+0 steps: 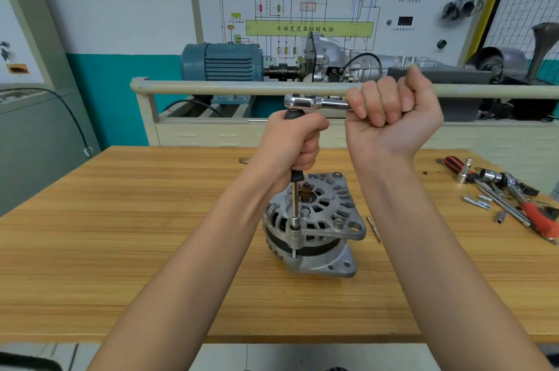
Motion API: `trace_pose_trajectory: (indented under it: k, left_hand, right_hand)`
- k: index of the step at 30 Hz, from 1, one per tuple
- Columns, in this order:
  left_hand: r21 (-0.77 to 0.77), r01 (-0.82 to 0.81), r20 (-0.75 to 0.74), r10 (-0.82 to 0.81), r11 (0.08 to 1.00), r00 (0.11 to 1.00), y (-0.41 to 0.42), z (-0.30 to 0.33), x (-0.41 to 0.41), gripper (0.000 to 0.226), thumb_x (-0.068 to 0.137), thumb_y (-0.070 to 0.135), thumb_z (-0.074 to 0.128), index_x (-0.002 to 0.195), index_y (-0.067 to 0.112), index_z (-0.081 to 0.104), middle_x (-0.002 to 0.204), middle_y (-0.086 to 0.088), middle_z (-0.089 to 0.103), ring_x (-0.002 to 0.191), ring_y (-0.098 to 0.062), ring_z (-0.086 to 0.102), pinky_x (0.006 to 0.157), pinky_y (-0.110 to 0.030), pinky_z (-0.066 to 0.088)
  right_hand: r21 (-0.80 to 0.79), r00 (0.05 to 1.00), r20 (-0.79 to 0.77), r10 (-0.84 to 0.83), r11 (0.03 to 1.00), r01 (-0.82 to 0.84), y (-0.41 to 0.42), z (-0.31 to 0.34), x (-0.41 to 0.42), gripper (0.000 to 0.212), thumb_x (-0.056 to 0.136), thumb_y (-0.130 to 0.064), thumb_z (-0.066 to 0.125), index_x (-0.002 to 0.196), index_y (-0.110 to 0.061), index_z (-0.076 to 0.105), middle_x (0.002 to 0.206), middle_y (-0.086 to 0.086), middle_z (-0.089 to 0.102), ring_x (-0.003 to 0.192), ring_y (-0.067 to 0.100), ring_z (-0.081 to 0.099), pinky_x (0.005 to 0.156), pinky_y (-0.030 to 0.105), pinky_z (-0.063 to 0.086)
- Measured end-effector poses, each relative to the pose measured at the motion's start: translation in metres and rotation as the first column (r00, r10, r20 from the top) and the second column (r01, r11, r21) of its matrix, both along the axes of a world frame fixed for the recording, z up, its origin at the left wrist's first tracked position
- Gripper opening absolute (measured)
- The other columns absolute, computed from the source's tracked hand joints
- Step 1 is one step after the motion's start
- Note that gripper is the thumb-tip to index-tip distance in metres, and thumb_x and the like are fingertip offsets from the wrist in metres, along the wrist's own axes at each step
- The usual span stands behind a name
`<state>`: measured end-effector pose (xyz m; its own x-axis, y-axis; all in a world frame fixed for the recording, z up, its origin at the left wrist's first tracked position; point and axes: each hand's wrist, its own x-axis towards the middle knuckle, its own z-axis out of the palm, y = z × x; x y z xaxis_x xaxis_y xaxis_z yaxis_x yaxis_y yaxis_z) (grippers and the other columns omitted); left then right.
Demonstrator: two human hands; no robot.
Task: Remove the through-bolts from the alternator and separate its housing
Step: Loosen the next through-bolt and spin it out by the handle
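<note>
Alternator (313, 225) stood on end on the bench (121, 249), roughly mid-width and toward the far half, well clear of every edge, pulley-side shaft up. That put the through-bolt heads facing up, so a socket could drop straight onto them. Socket (295, 224) sat on a bolt at the housing's left ear, with the long extension (295, 199) rising vertically from it. Left hand (292, 145) was wrapped round the extension's black sleeve, fingers curled tight; my read is it was there to keep the extension plumb and pressed down so the socket wouldn't cam off the bolt head. Ratchet (314, 102) sat on top of the extension, handle running right, roughly level. Right hand (390, 110) was fisted round the handle, palm toward the camera, thumb up, wrist bent back; a pulling pose for swinging the handle, I'd say. Both forearms reached up from the near edge, left angling inward, right nearly straight. Nothing held the alternator body itself; only downward pressure kept it put, so it could spin on the bench if the bolt was tight. One loose thin rod (374, 228) lay just beside the alternator's right side, possibly a bolt already out, can't confirm. Spare tools (514, 198) were piled by the right edge, well apart from the work. Housing halves were not yet split.
</note>
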<state>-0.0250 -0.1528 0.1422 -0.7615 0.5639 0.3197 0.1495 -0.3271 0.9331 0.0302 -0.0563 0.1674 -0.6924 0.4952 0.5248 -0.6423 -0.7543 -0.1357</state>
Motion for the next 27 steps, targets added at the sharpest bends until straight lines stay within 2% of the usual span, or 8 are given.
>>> trace_pose_trajectory:
  k: [2, 4, 7, 10, 13, 16, 23, 27]
  left_hand:
    - [0.021, -0.083, 0.024, 0.083, 0.996, 0.996, 0.002, -0.001, 0.001, 0.056, 0.088, -0.004, 0.049, 0.043, 0.024, 0.032, 0.039, 0.006, 0.023, 0.032, -0.009, 0.014, 0.038, -0.013, 0.015]
    - [0.032, -0.150, 0.033, 0.149, 0.988, 0.988, 0.004, -0.001, 0.002, 0.048, 0.087, -0.005, 0.050, 0.050, 0.020, 0.032, 0.039, 0.006, 0.024, 0.033, -0.010, 0.015, 0.038, -0.014, 0.015]
    - [0.034, -0.212, 0.015, 0.212, 0.977, 0.977, 0.005, -0.002, 0.004, 0.044, 0.086, -0.006, 0.051, 0.053, 0.017, 0.031, 0.037, 0.007, 0.026, 0.031, -0.009, 0.018, 0.036, -0.015, 0.017]
    - [0.036, -0.242, -0.009, 0.243, 0.970, 0.970, 0.007, -0.002, 0.006, 0.043, 0.085, -0.005, 0.053, 0.054, 0.017, 0.033, 0.037, 0.007, 0.027, 0.031, -0.009, 0.019, 0.037, -0.014, 0.019]
    - [0.039, -0.228, -0.008, 0.229, 0.973, 0.973, 0.006, -0.003, 0.005, 0.044, 0.084, -0.005, 0.052, 0.053, 0.018, 0.033, 0.038, 0.006, 0.026, 0.032, -0.010, 0.018, 0.038, -0.015, 0.018]
    - [0.031, -0.191, -0.005, 0.192, 0.981, 0.981, 0.004, -0.003, 0.004, 0.045, 0.084, -0.004, 0.054, 0.054, 0.020, 0.031, 0.039, 0.007, 0.026, 0.033, -0.010, 0.018, 0.038, -0.016, 0.018]
    - [0.017, -0.045, -0.032, 0.046, 0.999, 0.998, 0.002, -0.005, -0.002, 0.049, 0.084, -0.005, 0.056, 0.053, 0.021, 0.028, 0.042, 0.006, 0.023, 0.035, -0.011, 0.015, 0.039, -0.017, 0.017]
    - [-0.031, 0.056, -0.054, -0.058, 0.998, 0.997, 0.001, -0.003, -0.007, 0.048, 0.086, -0.002, 0.057, 0.048, 0.018, 0.035, 0.040, 0.002, 0.028, 0.032, -0.012, 0.022, 0.037, -0.017, 0.020]
  right_hand:
    - [0.106, 0.986, -0.076, -0.149, 0.982, 0.156, -0.014, -0.001, 0.005, 0.060, 0.096, -0.010, 0.035, 0.037, -0.018, 0.032, 0.033, -0.005, 0.023, 0.032, 0.010, 0.018, 0.041, 0.022, 0.022]
    - [0.164, 0.933, -0.208, -0.294, 0.930, 0.330, -0.027, -0.004, 0.006, 0.052, 0.090, -0.004, 0.039, 0.041, -0.018, 0.031, 0.034, -0.004, 0.026, 0.031, 0.009, 0.021, 0.044, 0.023, 0.022]
    - [0.180, 0.862, -0.328, -0.387, 0.870, 0.460, -0.037, -0.008, 0.007, 0.044, 0.086, 0.000, 0.035, 0.047, -0.016, 0.023, 0.035, -0.006, 0.030, 0.032, 0.006, 0.024, 0.045, 0.022, 0.023]
    - [0.179, 0.887, -0.322, -0.331, 0.899, 0.400, -0.030, -0.009, 0.008, 0.044, 0.086, -0.002, 0.036, 0.046, -0.017, 0.022, 0.034, -0.005, 0.030, 0.031, 0.007, 0.024, 0.044, 0.021, 0.024]
    - [0.175, 0.944, -0.228, -0.237, 0.944, 0.279, -0.021, -0.006, 0.008, 0.050, 0.086, -0.006, 0.041, 0.038, -0.017, 0.032, 0.033, -0.005, 0.026, 0.033, 0.010, 0.016, 0.043, 0.021, 0.020]
    - [0.155, 0.980, -0.137, -0.145, 0.974, 0.166, -0.013, -0.004, 0.005, 0.049, 0.082, -0.014, 0.039, 0.034, -0.018, 0.033, 0.032, -0.006, 0.023, 0.037, 0.013, 0.010, 0.041, 0.021, 0.022]
    - [0.039, 1.000, -0.024, 0.015, 0.999, -0.014, 0.009, -0.003, -0.008, 0.045, 0.081, -0.013, 0.044, 0.037, -0.017, 0.033, 0.033, -0.005, 0.023, 0.030, 0.010, 0.020, 0.038, 0.020, 0.023]
    - [-0.039, 0.989, -0.006, 0.150, 0.988, -0.150, 0.022, -0.004, -0.018, 0.046, 0.082, -0.011, 0.043, 0.037, -0.016, 0.032, 0.032, -0.005, 0.022, 0.028, 0.010, 0.021, 0.037, 0.021, 0.023]
